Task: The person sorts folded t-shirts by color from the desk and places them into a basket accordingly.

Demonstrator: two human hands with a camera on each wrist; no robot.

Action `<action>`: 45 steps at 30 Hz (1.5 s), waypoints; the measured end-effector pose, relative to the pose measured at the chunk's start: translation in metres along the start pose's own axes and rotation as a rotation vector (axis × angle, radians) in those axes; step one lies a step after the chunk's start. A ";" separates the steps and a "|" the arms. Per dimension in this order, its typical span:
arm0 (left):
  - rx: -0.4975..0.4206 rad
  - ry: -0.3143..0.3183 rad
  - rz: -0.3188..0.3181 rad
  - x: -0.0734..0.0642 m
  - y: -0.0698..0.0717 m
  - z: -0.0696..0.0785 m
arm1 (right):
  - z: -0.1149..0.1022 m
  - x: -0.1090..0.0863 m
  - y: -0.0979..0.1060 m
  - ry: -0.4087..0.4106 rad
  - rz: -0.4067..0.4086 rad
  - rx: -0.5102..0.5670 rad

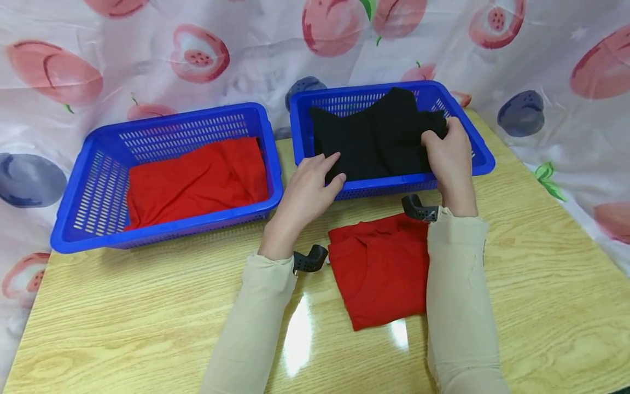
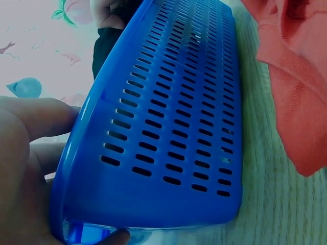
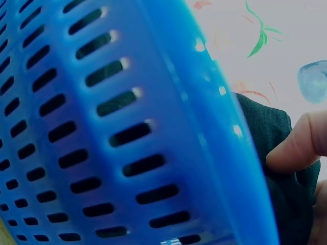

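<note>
A black folded garment (image 1: 366,139) lies in the right blue basket (image 1: 379,183), its far edge rising against the back wall. At the basket's right end, my right hand (image 1: 450,158) pinches the garment's edge between thumb and fingers; in the right wrist view the thumb (image 3: 294,148) presses on the dark cloth (image 3: 265,120). My left hand (image 1: 310,189) reaches over the front left corner of this basket, its fingers extended at the black cloth. In the left wrist view that hand (image 2: 25,148) is by the basket's rim (image 2: 87,120); its fingertips are partly hidden.
Another blue basket (image 1: 167,227) stands to the left, holding a red folded cloth (image 1: 199,180). On the wooden table (image 1: 147,306), a red folded garment (image 1: 384,273) lies between the forearms, partly under the right one. A fruit-printed curtain (image 1: 261,44) hangs behind.
</note>
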State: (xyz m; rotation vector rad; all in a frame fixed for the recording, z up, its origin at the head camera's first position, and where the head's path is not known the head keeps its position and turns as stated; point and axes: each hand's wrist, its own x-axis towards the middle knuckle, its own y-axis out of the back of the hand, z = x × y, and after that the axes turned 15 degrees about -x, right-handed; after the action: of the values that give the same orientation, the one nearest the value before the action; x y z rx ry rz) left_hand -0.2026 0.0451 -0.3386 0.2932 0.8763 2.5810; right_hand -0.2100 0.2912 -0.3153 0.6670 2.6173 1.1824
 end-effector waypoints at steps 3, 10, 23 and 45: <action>0.004 -0.002 0.010 0.000 0.000 0.000 | -0.001 0.001 0.000 0.004 0.005 -0.013; 0.029 -0.024 0.013 0.000 0.000 0.000 | -0.001 0.002 0.000 -0.002 0.019 -0.020; 0.064 -0.030 0.016 0.000 -0.002 0.000 | 0.000 0.001 -0.001 -0.034 0.039 0.008; 0.106 -0.012 0.045 -0.008 -0.003 0.005 | 0.007 0.004 0.005 0.091 -0.014 -0.232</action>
State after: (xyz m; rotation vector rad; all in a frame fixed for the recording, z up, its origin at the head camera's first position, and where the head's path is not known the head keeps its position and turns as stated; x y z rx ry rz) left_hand -0.1934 0.0468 -0.3375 0.3624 1.0143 2.5753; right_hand -0.2092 0.3007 -0.3160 0.5606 2.4957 1.5151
